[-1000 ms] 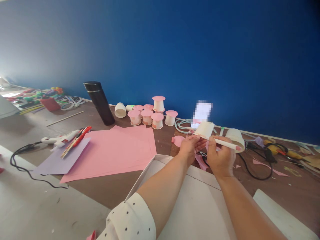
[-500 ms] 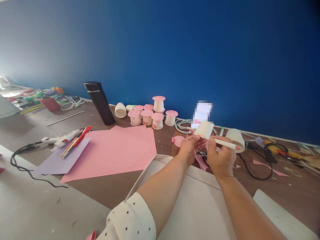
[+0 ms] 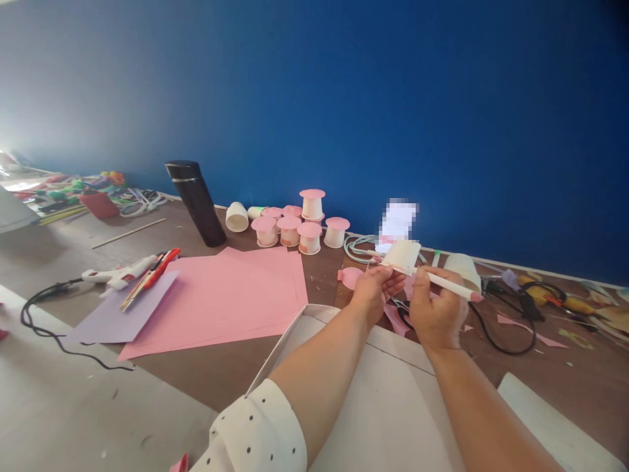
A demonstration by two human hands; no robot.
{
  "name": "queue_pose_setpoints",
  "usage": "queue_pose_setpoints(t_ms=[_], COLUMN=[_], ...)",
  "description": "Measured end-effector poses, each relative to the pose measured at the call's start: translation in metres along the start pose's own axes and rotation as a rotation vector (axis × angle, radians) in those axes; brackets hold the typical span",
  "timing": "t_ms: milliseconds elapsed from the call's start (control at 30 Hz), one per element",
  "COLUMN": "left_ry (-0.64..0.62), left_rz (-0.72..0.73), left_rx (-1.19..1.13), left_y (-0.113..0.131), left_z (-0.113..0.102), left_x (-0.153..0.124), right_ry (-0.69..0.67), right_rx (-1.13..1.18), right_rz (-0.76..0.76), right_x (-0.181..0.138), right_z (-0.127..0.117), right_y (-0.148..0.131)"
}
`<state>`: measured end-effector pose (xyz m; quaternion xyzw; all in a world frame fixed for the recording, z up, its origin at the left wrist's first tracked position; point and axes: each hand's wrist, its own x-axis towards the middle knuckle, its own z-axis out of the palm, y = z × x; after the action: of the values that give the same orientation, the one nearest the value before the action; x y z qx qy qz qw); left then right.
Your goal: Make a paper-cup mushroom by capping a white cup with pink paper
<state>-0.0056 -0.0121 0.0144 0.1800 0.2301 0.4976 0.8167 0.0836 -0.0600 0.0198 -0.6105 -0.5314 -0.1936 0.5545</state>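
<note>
My left hand (image 3: pixel 373 288) is closed on a small white paper cup (image 3: pixel 403 254) held upside down just above the table. My right hand (image 3: pixel 436 309) grips a white pen with a pink cap (image 3: pixel 449 286), its tip resting at the cup's lower edge. Pink paper pieces (image 3: pixel 350 276) lie under and beside both hands. Another white cup (image 3: pixel 464 267) lies on its side just behind the pen.
A large pink sheet (image 3: pixel 230 298) and a lilac sheet (image 3: pixel 120 314) cover the table's left. A glue gun (image 3: pixel 120 272), a red cutter (image 3: pixel 152 275), a black flask (image 3: pixel 195 202) and several pink-topped cups (image 3: pixel 299 226) stand behind. Scissors and cables (image 3: pixel 506 308) lie right. A white box (image 3: pixel 388 387) sits near me.
My right hand has tilted the pen slightly, its pink end dropping lower to the right. The left hand and cup have hardly moved.
</note>
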Motion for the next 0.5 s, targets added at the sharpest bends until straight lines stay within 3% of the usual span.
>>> queue_pose_setpoints(t_ms=[133,367,500], left_ry=[0.016,-0.028,-0.078], left_rz=[0.008,0.02,0.008], left_rx=[-0.034,-0.081,-0.071], left_y=[0.002,0.003,0.002], left_z=[0.001,0.001,0.0], left_x=[-0.002,-0.003,-0.003], right_ry=[0.018,-0.063,-0.051], right_rx=[0.094,0.27,0.503], right_rz=[0.14,0.586,0.789], right_x=[0.002,0.005,0.003], right_z=[-0.001,0.003,0.012], right_y=[-0.003,0.011,0.024])
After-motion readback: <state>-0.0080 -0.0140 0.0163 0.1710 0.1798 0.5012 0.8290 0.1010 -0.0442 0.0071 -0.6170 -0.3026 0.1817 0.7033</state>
